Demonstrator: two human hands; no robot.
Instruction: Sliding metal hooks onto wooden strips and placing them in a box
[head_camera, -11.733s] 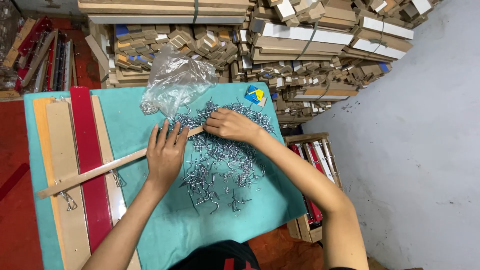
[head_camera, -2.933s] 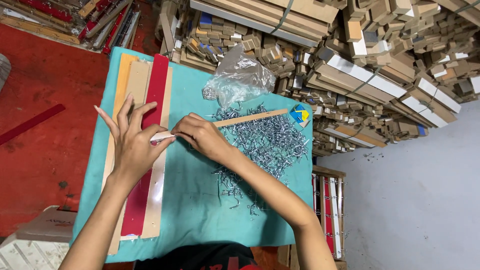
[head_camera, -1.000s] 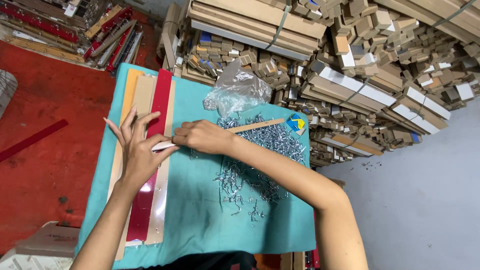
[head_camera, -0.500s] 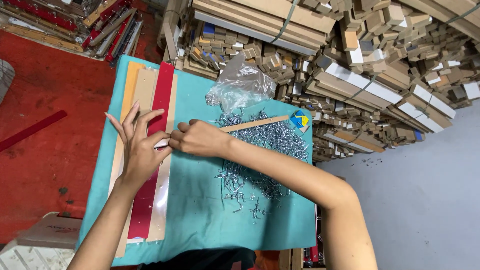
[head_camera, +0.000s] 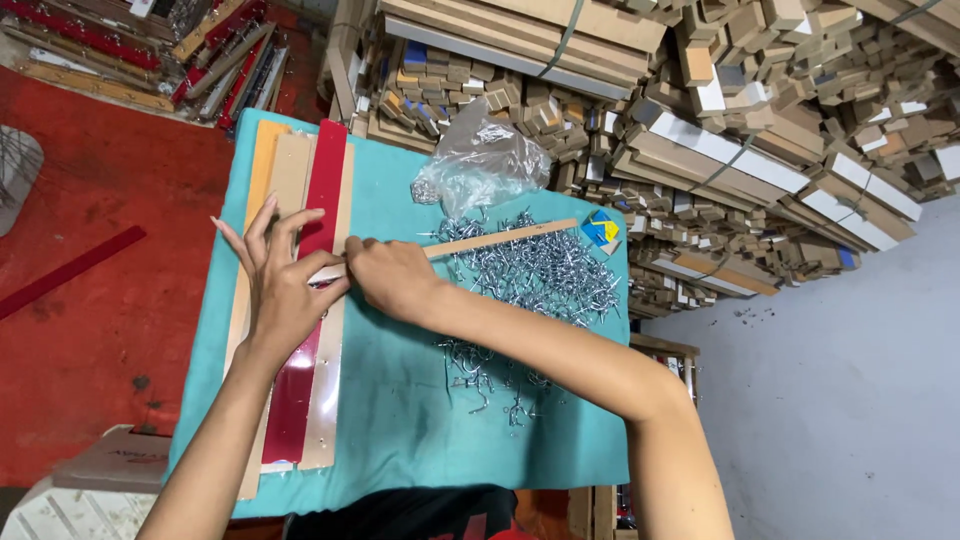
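Note:
A thin pale wooden strip (head_camera: 500, 240) lies slantwise across a teal cloth-covered table (head_camera: 400, 420), its far end resting over a heap of small metal hooks (head_camera: 545, 275). My right hand (head_camera: 385, 278) is closed over the strip's near end. My left hand (head_camera: 280, 280) presses flat beside it with fingers spread, thumb touching the strip's tip, resting on a long red slat (head_camera: 305, 340) and beige slats (head_camera: 330, 380) laid side by side along the table's left part.
A crumpled clear plastic bag (head_camera: 480, 160) lies at the table's far edge. A small blue and yellow box (head_camera: 600, 230) sits at the far right corner. Stacked wooden mouldings (head_camera: 700, 110) fill the background. Red floor (head_camera: 90, 250) on the left, grey floor (head_camera: 840, 380) on the right.
Over the last second both hands stay on the strip's near end; only my head view shifts slightly. Far earlier the strip lay lower across the slats with the hands further apart.

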